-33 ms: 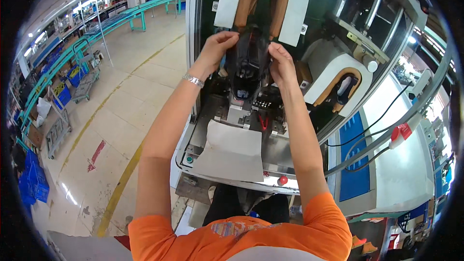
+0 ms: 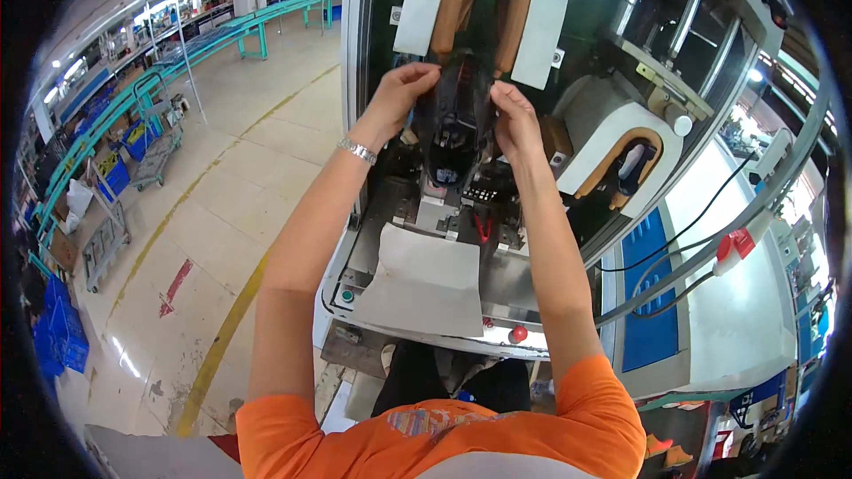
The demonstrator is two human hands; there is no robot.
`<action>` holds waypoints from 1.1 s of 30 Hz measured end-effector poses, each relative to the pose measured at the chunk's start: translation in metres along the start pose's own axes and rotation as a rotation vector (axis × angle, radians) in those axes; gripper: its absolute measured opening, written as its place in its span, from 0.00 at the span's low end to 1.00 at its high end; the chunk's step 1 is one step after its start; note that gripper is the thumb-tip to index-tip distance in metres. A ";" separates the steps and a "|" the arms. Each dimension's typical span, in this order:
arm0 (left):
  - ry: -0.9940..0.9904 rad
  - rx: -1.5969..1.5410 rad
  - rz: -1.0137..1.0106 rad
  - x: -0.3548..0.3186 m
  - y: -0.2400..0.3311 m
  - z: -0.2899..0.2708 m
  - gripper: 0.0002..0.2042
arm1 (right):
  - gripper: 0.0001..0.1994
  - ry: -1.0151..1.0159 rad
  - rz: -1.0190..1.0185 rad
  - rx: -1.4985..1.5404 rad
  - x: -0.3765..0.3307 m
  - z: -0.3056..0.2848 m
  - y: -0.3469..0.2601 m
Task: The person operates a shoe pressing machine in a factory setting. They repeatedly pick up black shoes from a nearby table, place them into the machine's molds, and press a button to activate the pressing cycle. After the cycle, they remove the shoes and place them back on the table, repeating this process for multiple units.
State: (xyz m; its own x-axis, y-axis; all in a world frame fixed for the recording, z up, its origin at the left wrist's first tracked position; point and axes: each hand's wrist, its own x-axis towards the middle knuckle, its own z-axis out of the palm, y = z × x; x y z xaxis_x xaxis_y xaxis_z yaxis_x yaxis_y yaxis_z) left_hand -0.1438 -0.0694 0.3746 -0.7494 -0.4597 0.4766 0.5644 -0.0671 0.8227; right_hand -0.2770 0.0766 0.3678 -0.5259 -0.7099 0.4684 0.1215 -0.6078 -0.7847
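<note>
Pinched between both hands is a black shoe upper (image 2: pixel 457 120), dark and glossy inside its opening. My left hand (image 2: pixel 399 99), with a metal-band watch at the wrist, grips its left edge between thumb and fingers. On the opposite edge, my right hand (image 2: pixel 516 115) has thumb and fingers closed in the same way. The upper sits just below an arched brown pad (image 2: pixel 516 13) set in a white block (image 2: pixel 552 0) of the machine. Its far end overlaps the pad's opening, and what supports it underneath is hidden.
A pale curved sheet (image 2: pixel 426 279) covers the machine's front, near a red knob (image 2: pixel 518 333) and a green button (image 2: pixel 348 295). A second padded mould (image 2: pixel 661 137) at right holds a dark piece. Metal rods stand behind it. Carts (image 2: pixel 106 244) and a teal conveyor (image 2: pixel 240 27) are at left.
</note>
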 end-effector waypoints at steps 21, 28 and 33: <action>0.444 -0.041 0.123 0.052 -0.047 0.004 0.03 | 0.06 0.342 -0.013 -0.063 0.039 -0.018 0.030; 0.404 1.046 1.003 -0.061 -0.008 0.037 0.12 | 0.16 0.430 0.066 -0.284 -0.097 -0.048 0.090; 0.130 1.452 0.884 -0.079 0.025 0.060 0.11 | 0.07 0.106 0.386 0.680 -0.088 -0.045 0.157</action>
State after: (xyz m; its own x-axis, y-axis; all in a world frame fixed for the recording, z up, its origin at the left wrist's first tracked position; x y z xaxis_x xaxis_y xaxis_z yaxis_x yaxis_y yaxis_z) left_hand -0.0911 0.0181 0.3760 -0.3314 0.0205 0.9433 -0.0498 0.9980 -0.0392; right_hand -0.2492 0.0598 0.1850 -0.4146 -0.8984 0.1451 0.7824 -0.4333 -0.4472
